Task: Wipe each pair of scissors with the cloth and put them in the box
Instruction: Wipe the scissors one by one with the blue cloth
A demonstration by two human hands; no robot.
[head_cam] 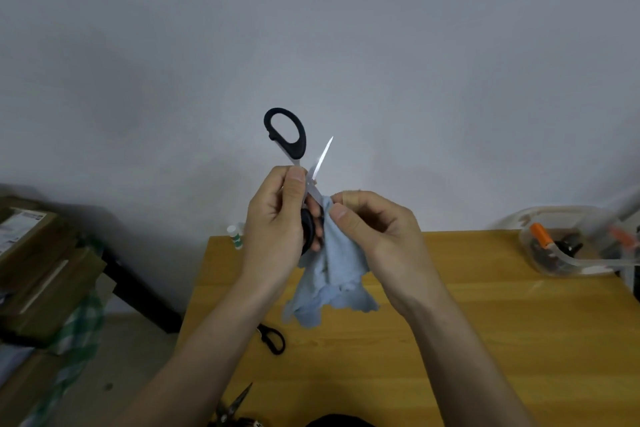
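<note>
While the left hand (pixel 277 215) curls its fingers (pixel 297 191) round the black-handled scissors (pixel 294 149), I note the blades are spread open, one handle loop above the thumb, the other behind the palm. Right hand (pixel 374 229) pinches the pale blue cloth (pixel 329 274) against the lower blade, thumb and forefinger closed on it; the cloth hangs below both hands. Both hands are raised over the wooden surface (pixel 467 322), forearms converging. Below the fingers lie a second pair of scissors (pixel 272 338) and a third pair (pixel 232 406) at the near edge. Far right of the fingers: clear plastic box (pixel 568 270).
</note>
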